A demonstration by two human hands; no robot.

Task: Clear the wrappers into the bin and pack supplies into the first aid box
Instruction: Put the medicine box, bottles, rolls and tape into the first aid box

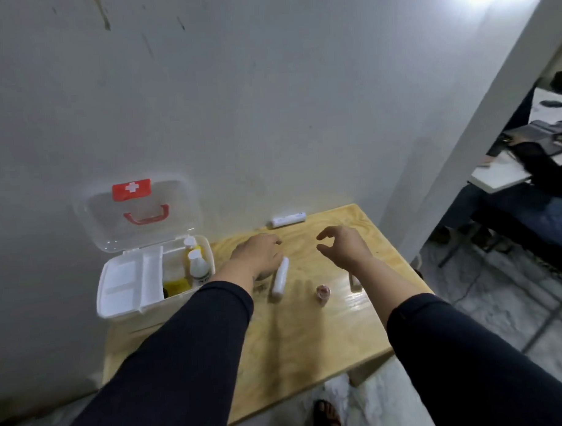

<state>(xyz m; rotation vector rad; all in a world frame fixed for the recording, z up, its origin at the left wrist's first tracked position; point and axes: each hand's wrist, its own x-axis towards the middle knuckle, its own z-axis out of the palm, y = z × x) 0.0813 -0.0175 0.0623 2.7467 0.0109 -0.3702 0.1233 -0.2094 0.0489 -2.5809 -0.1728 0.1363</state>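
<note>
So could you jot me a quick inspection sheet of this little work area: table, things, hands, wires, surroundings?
Surface: wooden table against a grey wall.
Job's things: first aid box open, lid up, two bottles inside; white roll by the left hand; white tube near the wall; small tape roll mid-table.
Clutter: no wrappers or bin seen.
Hands: left hand palm down over the table, holding nothing clearly; right hand open, empty.
Cables: one thin lead on the floor, right.
Surroundings: seated person at right.
</note>
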